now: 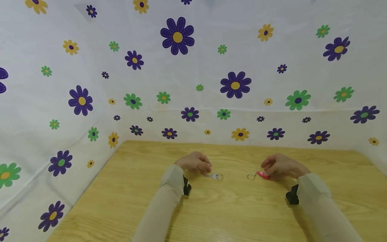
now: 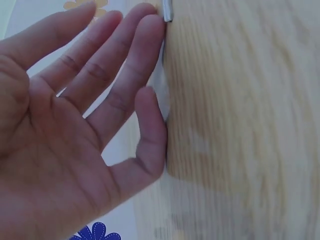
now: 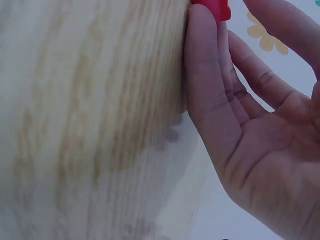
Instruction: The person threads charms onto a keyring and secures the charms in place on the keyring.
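Note:
A small silver key (image 1: 215,175) with a split ring lies on the wooden table (image 1: 223,208), its blade pointing left. My left hand (image 1: 195,162) is beside the blade, fingers loosely bent and palm empty. In the left wrist view the fingertips come right up to the key's metal end (image 2: 168,11), and the thumb stays apart. Farther right lies a pink-red key fob (image 1: 262,174) with its metal ring (image 1: 251,176) to the left. At the fob, my right hand (image 1: 285,166) touches it with nearly straight fingertips. The right thumb (image 3: 285,22) stands away from the fob.
A white cloth (image 1: 199,67) printed with purple, yellow and green flowers hangs behind the table and along its left side. Black camera mounts (image 1: 292,195) sit at both wrists, below light sleeves (image 1: 320,198).

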Demonstrator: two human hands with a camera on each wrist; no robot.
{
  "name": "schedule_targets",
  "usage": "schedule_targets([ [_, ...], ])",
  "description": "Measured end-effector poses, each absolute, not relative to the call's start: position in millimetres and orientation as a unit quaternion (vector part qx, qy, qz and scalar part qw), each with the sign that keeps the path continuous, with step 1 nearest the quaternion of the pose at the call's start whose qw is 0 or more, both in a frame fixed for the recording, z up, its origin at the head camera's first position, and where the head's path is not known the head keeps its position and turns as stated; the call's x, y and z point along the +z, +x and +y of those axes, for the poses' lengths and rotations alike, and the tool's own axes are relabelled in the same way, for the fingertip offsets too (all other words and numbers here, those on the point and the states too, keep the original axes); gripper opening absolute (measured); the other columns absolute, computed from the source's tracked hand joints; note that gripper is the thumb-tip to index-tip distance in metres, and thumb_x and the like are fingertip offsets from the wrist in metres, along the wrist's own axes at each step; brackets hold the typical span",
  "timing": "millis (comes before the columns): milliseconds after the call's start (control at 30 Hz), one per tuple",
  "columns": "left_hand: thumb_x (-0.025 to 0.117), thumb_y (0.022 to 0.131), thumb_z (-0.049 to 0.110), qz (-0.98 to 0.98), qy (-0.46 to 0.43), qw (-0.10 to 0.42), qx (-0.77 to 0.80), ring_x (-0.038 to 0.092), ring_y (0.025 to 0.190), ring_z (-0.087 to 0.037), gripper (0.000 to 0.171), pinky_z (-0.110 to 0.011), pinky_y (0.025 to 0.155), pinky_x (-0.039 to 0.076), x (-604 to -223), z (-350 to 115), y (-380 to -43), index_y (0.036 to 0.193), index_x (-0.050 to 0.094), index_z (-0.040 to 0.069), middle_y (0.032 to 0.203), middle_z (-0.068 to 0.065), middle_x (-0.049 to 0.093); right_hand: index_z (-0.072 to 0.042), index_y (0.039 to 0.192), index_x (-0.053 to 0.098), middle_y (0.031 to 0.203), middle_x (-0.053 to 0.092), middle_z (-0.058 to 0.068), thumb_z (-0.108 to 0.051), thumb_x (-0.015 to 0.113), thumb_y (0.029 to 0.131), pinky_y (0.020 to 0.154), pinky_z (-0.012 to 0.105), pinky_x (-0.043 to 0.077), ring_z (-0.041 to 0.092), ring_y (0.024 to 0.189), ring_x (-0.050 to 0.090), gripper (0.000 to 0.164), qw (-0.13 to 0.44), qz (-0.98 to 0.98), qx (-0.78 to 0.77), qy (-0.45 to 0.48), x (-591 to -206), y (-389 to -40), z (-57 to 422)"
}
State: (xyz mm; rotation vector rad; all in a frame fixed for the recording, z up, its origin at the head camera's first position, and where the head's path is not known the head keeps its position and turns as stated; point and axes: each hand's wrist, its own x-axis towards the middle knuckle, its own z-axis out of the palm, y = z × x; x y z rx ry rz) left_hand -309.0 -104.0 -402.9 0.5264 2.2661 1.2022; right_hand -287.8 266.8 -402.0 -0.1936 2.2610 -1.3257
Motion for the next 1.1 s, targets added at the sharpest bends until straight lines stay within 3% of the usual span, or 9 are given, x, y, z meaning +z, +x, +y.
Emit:
schedule_targets([
  [233,0.071,0.090,-0.001,0.843,0.200,0.248,0.433,0.068,0.075,-0.013,0.012,-0.028,0.076,0.055,-400.5,-94.7,-306.0,0.101,0.071,-0.008,0.090,-0.008,0.074,0.012,0.108,0.061,0.095,0.062,0.010,0.005,0.074,0.083,0.071,0.031,0.057,0.019,0.077,0.060,0.028,0.235,0.855,-0.454,-0.084,-398.8,-285.7,261.4],
  [567,0.083,0.083,0.005,0.890,0.149,0.212,0.375,0.060,0.076,-0.012,0.012,-0.026,0.074,0.048,-400.1,-86.6,-302.3,0.092,0.074,0.004,0.084,0.000,0.068,0.009,0.102,0.064,0.086,0.058,0.007,0.005,0.078,0.082,0.068,0.029,0.055,0.018,0.075,0.057,0.025,0.228,0.865,-0.438,-0.090,-397.1,-286.5,256.7],
  [800,0.082,0.085,0.008,0.895,0.132,0.214,0.368,0.060,0.080,-0.014,0.009,-0.031,0.081,0.047,-399.5,-87.8,-302.5,0.090,0.076,0.006,0.086,0.000,0.070,0.009,0.100,0.065,0.086,0.057,0.006,0.004,0.079,0.080,0.069,0.028,0.048,0.019,0.078,0.053,0.025,0.212,0.879,-0.414,-0.105,-397.1,-285.3,256.2],
  [1100,0.086,0.078,0.003,0.889,0.126,0.214,0.384,0.060,0.073,-0.014,0.015,-0.029,0.078,0.048,-399.7,-81.3,-297.8,0.084,0.072,0.006,0.081,-0.001,0.068,0.007,0.099,0.064,0.087,0.055,0.006,0.002,0.080,0.081,0.068,0.029,0.046,0.021,0.079,0.051,0.025,0.210,0.885,-0.404,-0.090,-398.9,-285.4,256.1],
])
